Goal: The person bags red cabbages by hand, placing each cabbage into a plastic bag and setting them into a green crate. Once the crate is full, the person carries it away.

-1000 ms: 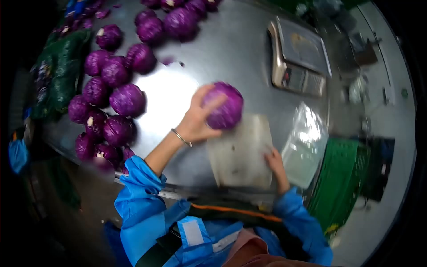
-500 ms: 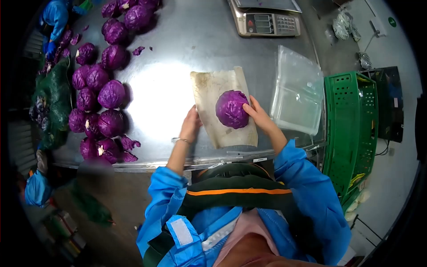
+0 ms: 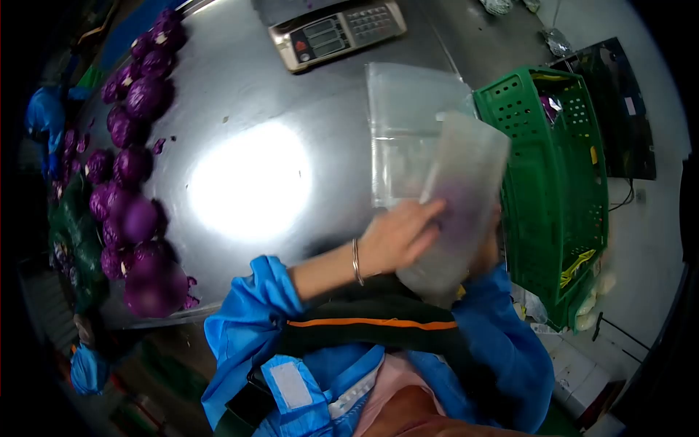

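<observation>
A red cabbage point(image 3: 460, 198) shows dimly as a purple patch through a whitish, translucent sheet point(image 3: 477, 146) folded around it. The bundle is tilted and held up near the table's front edge, blurred by motion. My left hand point(image 3: 400, 237), with a bracelet on the wrist, presses its bent fingers on the near left side of the sheet. On the far right side my right hand point(image 3: 488, 244) supports the bundle; most of its fingers are hidden behind it. Flat clear plastic bags point(image 3: 400, 167) lie on the table just beyond my hands.
A row of red cabbages point(image 3: 133, 166) runs along the table's left side. The scale point(image 3: 328, 38) stands at the back. A green crate point(image 3: 546, 218) is at the right, with a shiny purple item point(image 3: 550, 108) inside. A person in blue sleeves point(image 3: 44, 116) is at the far left.
The cabbage lay on the open sheet on the table; now the sheet covers it and both hands have lifted it to the right. My view has turned rightward.
</observation>
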Demonstrator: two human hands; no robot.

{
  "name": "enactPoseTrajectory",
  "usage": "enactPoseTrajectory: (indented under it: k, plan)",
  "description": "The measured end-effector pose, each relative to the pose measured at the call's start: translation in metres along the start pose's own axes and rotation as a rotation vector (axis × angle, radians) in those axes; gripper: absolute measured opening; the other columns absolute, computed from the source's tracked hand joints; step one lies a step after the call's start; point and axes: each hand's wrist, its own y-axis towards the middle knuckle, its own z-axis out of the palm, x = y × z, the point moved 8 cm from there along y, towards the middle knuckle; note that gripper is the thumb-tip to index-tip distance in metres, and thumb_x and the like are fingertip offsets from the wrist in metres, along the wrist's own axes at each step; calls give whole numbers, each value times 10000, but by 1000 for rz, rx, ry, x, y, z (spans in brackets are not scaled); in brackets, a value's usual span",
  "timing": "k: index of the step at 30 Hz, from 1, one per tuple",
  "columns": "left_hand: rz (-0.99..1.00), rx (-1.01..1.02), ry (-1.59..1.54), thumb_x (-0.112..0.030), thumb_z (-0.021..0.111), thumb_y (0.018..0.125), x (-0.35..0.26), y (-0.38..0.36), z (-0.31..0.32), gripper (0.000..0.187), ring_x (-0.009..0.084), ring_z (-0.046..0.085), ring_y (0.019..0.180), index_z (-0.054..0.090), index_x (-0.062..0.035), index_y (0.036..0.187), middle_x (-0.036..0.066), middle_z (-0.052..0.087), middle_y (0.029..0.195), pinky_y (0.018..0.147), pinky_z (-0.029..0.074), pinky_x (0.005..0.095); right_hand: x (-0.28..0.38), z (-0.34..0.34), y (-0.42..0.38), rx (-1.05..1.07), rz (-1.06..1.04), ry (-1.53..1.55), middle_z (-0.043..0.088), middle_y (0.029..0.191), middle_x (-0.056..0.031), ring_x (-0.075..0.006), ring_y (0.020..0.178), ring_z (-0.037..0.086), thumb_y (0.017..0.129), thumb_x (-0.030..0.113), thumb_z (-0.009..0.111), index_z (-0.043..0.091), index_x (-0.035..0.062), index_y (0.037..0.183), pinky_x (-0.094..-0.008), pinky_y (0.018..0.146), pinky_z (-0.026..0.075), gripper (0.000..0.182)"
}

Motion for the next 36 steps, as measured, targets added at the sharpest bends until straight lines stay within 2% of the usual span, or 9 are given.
enactPoseTrajectory:
  k: [6, 11, 17, 23, 27, 29, 33, 34, 36]
  plan:
    - [211, 127, 543, -203, 691, 731, 177, 66, 74, 295, 266, 523, 860, 615, -109, 1000, 83, 588, 810, 781, 391, 370, 24, -76, -148, -658, -7, -467, 489, 1252, -144, -267, 1109, 496, 853, 385, 520, 404, 42, 1302, -366, 948, 409, 576]
    - [60, 100, 233, -192, 675, 758, 203, 72, 64, 83, 259, 552, 785, 674, -109, 763, 36, 607, 776, 748, 418, 367, -30, -50, -196, -901, 30, -324, 509, 1237, -139, -273, 1081, 514, 803, 352, 591, 436, 19, 1288, -363, 946, 405, 608]
    - [103, -223, 399, -130, 632, 800, 107, 26, -12, 114, 289, 585, 730, 650, -55, 885, 103, 596, 815, 635, 474, 349, -46, -33, -106, -214, 287, -335, 492, 1261, -139, -253, 1124, 495, 721, 327, 666, 377, 5, 1334, -347, 947, 397, 750]
    - [-80, -479, 323, -109, 653, 776, 100, -50, -53, 122, 282, 571, 724, 635, -68, 889, 98, 600, 826, 624, 460, 359, -56, -9, -34, -390, 199, -834, 500, 1246, -152, -225, 1094, 503, 731, 314, 686, 389, 7, 1324, -315, 919, 403, 731]
    - [116, -528, 439, -72, 653, 790, 93, -57, -51, 128, 262, 565, 729, 632, -44, 913, 90, 599, 811, 675, 457, 321, -63, 33, 32, -631, -185, -1724, 478, 1169, -234, -374, 1085, 480, 759, 332, 674, 374, 3, 1320, -387, 936, 385, 716]
    - [-22, -627, 402, -85, 655, 794, 128, -73, -58, 207, 276, 524, 907, 601, -37, 988, 135, 554, 1011, 804, 421, 339, -80, 54, 51, -631, -520, -1634, 430, 1181, -276, -430, 1097, 437, 782, 320, 649, 318, -9, 1343, -426, 954, 360, 729]
    - [-483, -1024, 157, -212, 674, 788, 176, -119, -82, 504, 303, 434, 1069, 451, -16, 1195, 204, 415, 1217, 917, 349, 371, -76, 37, 77, -511, -397, -1587, 299, 1346, -297, -358, 1199, 386, 839, 246, 596, 152, -30, 1390, -379, 1013, 336, 759]
    - [-609, -1079, 28, -262, 679, 785, 189, -128, -78, 615, 304, 409, 1098, 390, -4, 1263, 217, 375, 1257, 943, 327, 381, -70, 27, 92, -410, -521, -1956, 283, 1359, -296, -311, 989, 554, 842, 223, 600, 78, -14, 1403, -337, 834, 488, 802]
    - [-796, -1046, -158, -376, 679, 787, 221, -140, -72, 844, 261, 460, 1089, 236, 52, 1364, 225, 419, 1269, 930, 372, 351, -62, 34, 126, -479, -73, -1597, 429, 1241, -277, -240, 774, 590, 847, 234, 599, 180, -20, 1384, -309, 643, 504, 728]
